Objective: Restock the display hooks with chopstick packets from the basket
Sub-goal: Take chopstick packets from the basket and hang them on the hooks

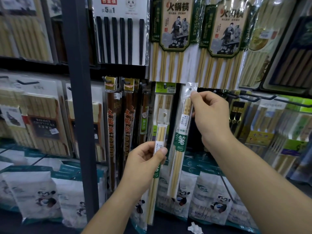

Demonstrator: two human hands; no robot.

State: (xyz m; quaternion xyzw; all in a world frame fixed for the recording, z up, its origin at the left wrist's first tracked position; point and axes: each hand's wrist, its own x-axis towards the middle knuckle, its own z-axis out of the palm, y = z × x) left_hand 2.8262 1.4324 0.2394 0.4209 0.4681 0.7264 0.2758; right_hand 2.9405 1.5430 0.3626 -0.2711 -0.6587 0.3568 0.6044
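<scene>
My right hand (210, 115) pinches the top of a clear packet of pale bamboo chopsticks (180, 142) with a green band. Its hang hole sits at a dark hook tip (190, 89). My left hand (145, 159) grips a second, similar packet (161, 132) lower and to the left, held upright, its lower part hidden behind the hand. Just behind it, a green-topped packet (164, 97) hangs on the neighbouring hook. No basket is visible.
Dark red chopstick packets (127, 115) hang left of centre beside a dark upright post (79, 98). Large bamboo sets (173, 38) hang above. Bare black hooks (256, 97) stick out to the right. Panda-printed bags (211, 196) line the shelf below.
</scene>
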